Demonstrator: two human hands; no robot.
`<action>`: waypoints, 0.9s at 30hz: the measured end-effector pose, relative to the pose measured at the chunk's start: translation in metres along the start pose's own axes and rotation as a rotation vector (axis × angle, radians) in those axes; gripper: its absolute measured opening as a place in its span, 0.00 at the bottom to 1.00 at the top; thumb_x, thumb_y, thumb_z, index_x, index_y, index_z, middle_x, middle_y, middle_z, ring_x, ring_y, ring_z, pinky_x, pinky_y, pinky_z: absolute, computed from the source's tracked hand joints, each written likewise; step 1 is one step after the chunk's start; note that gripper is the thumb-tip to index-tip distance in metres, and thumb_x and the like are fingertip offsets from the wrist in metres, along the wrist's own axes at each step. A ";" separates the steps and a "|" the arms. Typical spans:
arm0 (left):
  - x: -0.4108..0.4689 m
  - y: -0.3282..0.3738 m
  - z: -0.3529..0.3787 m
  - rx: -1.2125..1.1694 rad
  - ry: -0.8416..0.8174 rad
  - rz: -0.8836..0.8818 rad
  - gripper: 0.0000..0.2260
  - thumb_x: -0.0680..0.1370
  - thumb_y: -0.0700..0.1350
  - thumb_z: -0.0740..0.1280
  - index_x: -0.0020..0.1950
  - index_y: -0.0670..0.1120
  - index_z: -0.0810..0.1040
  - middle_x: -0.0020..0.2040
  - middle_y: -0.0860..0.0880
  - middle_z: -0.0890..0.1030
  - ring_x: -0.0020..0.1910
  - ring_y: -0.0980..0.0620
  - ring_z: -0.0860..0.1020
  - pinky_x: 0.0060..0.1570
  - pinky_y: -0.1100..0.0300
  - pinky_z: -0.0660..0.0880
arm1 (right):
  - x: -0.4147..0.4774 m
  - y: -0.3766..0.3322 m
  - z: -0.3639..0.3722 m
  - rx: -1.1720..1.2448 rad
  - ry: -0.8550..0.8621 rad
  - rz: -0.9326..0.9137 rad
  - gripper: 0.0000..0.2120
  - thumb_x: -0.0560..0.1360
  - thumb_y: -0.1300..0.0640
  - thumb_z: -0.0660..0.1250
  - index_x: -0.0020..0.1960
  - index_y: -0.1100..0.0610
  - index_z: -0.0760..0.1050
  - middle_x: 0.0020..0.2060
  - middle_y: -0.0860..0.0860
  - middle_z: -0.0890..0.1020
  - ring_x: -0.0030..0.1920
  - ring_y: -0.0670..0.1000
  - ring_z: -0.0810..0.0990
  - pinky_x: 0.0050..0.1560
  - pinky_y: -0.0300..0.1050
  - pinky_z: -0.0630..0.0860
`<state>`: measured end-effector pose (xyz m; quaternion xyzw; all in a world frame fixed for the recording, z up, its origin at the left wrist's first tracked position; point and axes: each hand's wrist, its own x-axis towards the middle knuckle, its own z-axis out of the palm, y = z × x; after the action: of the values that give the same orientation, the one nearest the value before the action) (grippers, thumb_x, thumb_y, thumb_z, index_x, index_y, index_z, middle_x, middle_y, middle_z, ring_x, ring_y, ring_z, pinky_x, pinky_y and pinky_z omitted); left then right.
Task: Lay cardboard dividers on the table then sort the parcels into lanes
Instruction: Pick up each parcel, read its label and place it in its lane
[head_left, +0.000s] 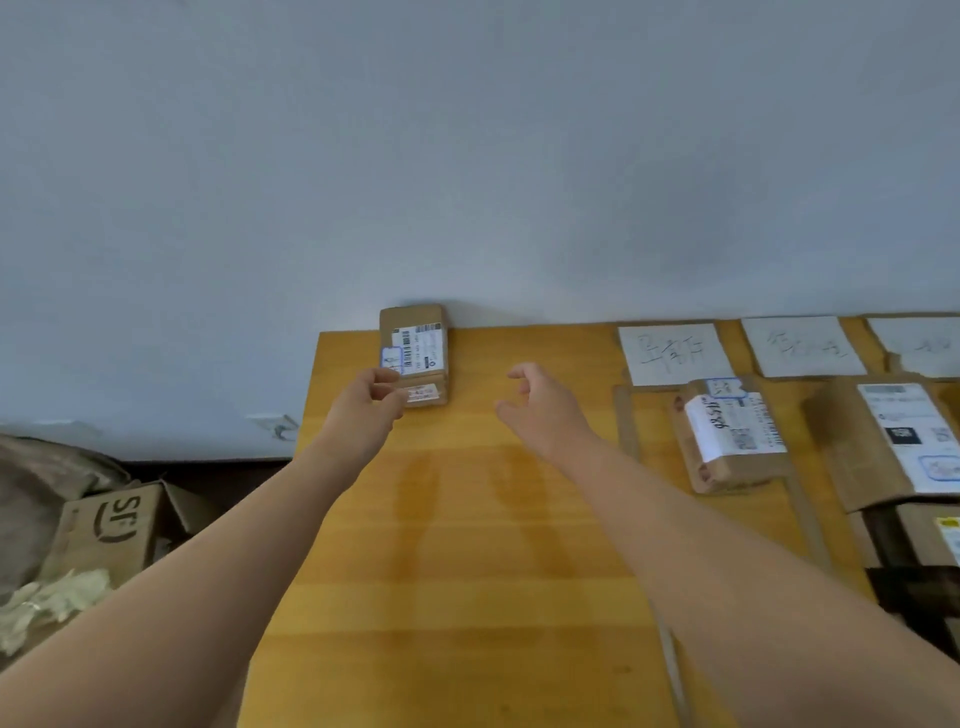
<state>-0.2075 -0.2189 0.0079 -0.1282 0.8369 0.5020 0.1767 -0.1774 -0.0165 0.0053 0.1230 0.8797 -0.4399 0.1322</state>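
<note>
A small brown parcel (415, 353) with white labels lies at the table's far left, against the wall. My left hand (371, 402) reaches its near-left corner, with fingers and thumb pinched on that corner. My right hand (540, 405) hovers over bare wood to the right of it, fingers spread and holding nothing. Thin cardboard divider strips (626, 415) (802, 514) lie on the yellow wooden table (467, 545) and mark lanes at the right. A taped brown parcel (732, 436) lies in the first lane and a larger flat parcel (893, 441) in the lane beside it.
White handwritten paper signs (672, 353) (802, 345) head the lanes along the wall. More parcels are stacked at the right edge (930, 540). Off the table's left edge, a cardboard box (111, 530) and crumpled paper (52, 603) sit on the floor.
</note>
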 end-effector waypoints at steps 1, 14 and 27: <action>0.006 -0.005 -0.008 0.007 -0.007 -0.005 0.09 0.79 0.46 0.64 0.59 0.51 0.73 0.51 0.48 0.79 0.55 0.45 0.79 0.59 0.46 0.75 | 0.003 -0.005 0.011 0.004 0.004 0.010 0.24 0.77 0.54 0.64 0.71 0.55 0.65 0.67 0.53 0.71 0.65 0.52 0.71 0.59 0.43 0.69; 0.077 -0.020 -0.010 0.111 -0.003 -0.116 0.45 0.70 0.63 0.71 0.77 0.44 0.53 0.75 0.44 0.60 0.72 0.43 0.64 0.65 0.47 0.66 | 0.062 -0.033 0.064 0.085 -0.064 0.126 0.27 0.78 0.59 0.60 0.76 0.55 0.58 0.73 0.54 0.66 0.71 0.53 0.67 0.65 0.44 0.65; 0.090 -0.004 0.046 0.457 0.078 -0.016 0.49 0.69 0.62 0.71 0.77 0.38 0.48 0.70 0.41 0.61 0.68 0.38 0.62 0.64 0.48 0.64 | 0.057 0.007 0.023 0.067 0.073 0.203 0.24 0.80 0.58 0.59 0.75 0.54 0.59 0.63 0.52 0.73 0.41 0.42 0.72 0.40 0.36 0.68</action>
<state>-0.2800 -0.1838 -0.0536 -0.1110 0.9339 0.2929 0.1726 -0.2258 -0.0247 -0.0328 0.2319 0.8518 -0.4484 0.1397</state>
